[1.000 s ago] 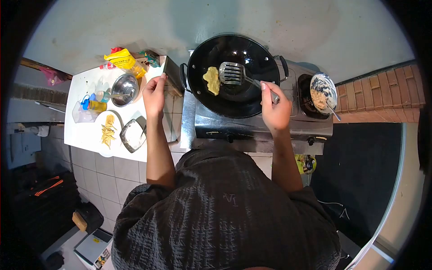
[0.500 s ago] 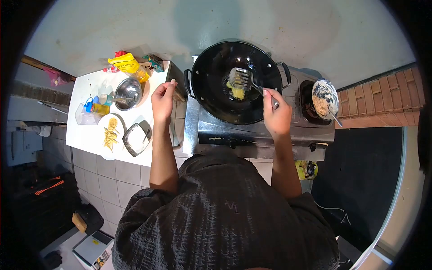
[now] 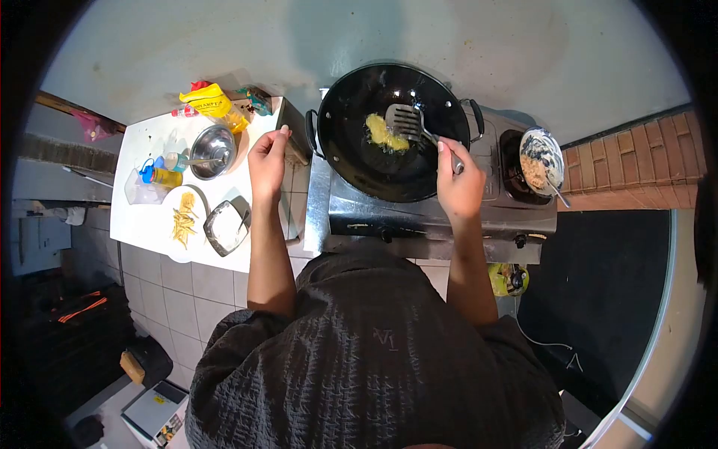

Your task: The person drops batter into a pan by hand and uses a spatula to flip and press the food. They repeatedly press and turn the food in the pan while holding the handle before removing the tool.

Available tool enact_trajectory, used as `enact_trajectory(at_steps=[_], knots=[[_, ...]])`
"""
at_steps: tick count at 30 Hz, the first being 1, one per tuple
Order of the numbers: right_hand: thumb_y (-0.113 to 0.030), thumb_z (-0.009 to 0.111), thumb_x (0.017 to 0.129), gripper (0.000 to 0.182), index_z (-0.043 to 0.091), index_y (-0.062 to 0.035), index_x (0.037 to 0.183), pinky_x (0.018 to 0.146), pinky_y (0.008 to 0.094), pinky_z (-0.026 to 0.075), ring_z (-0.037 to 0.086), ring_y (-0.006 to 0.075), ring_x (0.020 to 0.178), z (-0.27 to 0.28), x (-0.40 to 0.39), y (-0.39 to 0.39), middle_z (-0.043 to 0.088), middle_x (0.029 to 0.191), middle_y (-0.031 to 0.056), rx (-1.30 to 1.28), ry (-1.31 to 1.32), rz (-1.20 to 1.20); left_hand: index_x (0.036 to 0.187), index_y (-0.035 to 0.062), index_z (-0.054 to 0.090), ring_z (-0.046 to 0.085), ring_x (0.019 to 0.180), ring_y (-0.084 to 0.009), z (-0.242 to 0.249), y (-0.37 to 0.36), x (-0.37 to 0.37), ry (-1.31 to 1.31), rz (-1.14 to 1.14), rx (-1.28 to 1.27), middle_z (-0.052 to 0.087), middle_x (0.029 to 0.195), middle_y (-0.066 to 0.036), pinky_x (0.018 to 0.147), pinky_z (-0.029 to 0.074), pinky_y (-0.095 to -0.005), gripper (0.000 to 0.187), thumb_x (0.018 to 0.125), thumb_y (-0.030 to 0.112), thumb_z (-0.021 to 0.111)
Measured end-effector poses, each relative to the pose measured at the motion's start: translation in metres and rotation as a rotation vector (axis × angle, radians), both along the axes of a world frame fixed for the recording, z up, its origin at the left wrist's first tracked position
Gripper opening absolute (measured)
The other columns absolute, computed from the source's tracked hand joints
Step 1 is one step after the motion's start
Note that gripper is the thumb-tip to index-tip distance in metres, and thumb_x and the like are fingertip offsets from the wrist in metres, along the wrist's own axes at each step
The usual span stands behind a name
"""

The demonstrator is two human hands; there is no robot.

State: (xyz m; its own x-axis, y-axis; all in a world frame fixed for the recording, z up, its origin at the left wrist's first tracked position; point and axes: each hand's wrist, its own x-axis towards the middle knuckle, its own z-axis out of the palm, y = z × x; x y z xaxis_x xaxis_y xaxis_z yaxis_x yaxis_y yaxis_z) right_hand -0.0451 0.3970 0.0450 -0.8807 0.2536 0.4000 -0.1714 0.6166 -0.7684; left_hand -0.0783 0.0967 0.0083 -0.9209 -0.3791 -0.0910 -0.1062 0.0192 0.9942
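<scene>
My right hand [image 3: 461,179] is closed around the handle of a slotted spatula [image 3: 404,120], whose metal head is down inside a black wok [image 3: 359,166]. Touching the spatula's left side is a clump of yellow frying food [image 3: 380,133], with small bubbles around it in the oil. My left hand [image 3: 268,163] hovers left of the wok's handle, its fingers curled and thumb against them, with nothing visible in the grip. The wok rests on a metal gas stove [image 3: 419,221].
On the white table [image 3: 142,217] at left are a steel bowl [image 3: 213,152], a plate of fried pieces [image 3: 179,251], a square dark-rimmed dish [image 3: 226,228], a yellow packet [image 3: 212,103] and bottles. A bowl of batter-like mix [image 3: 540,166] with a spoon stands on the right burner.
The spatula head has shifted slightly right and tilted differently. The yellow food is now left of and below it, spread wider and more exposed. My left hand has barely moved.
</scene>
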Motion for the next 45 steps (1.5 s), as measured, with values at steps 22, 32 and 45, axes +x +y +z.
enact_trajectory(at_steps=[22, 32, 45], knots=[[-0.015, 0.064, 0.088, 0.014, 0.067, -0.0023, 0.095, 0.069, 0.0336, 0.052, 0.068, 0.0315, 0.077, 0.006, 0.004, 0.001, 0.068, 0.086, 0.0172, 0.049, 0.085, 0.083, 0.092, -0.0006, 0.067, 0.051, 0.076, -0.0061, -0.008, 0.002, -0.002, 0.007, -0.021, 0.018, 0.064, 0.084, 0.001, 0.071, 0.039, -0.0201, 0.026, 0.092, 0.025, 0.064], [-0.013, 0.066, 0.087, 0.014, 0.068, -0.0024, 0.096, 0.069, 0.0332, 0.053, 0.069, 0.0307, 0.080, 0.001, 0.006, 0.002, 0.069, 0.088, 0.0176, 0.003, 0.040, 0.167, 0.093, -0.0007, 0.067, 0.053, 0.078, -0.0061, -0.009, 0.003, -0.002, -0.019, -0.028, 0.021, 0.065, 0.085, 0.000, 0.072, 0.040, -0.0202, 0.025, 0.092, 0.024, 0.064], [-0.018, 0.062, 0.089, 0.016, 0.068, -0.0042, 0.095, 0.067, 0.0346, 0.052, 0.068, 0.0336, 0.078, 0.013, 0.005, 0.021, 0.069, 0.086, 0.0168, 0.073, 0.020, -0.076, 0.094, -0.0011, 0.067, 0.054, 0.081, -0.0075, -0.009, -0.003, -0.002, -0.022, -0.024, 0.032, 0.066, 0.088, -0.002, 0.076, 0.040, -0.0212, 0.027, 0.092, 0.025, 0.063]])
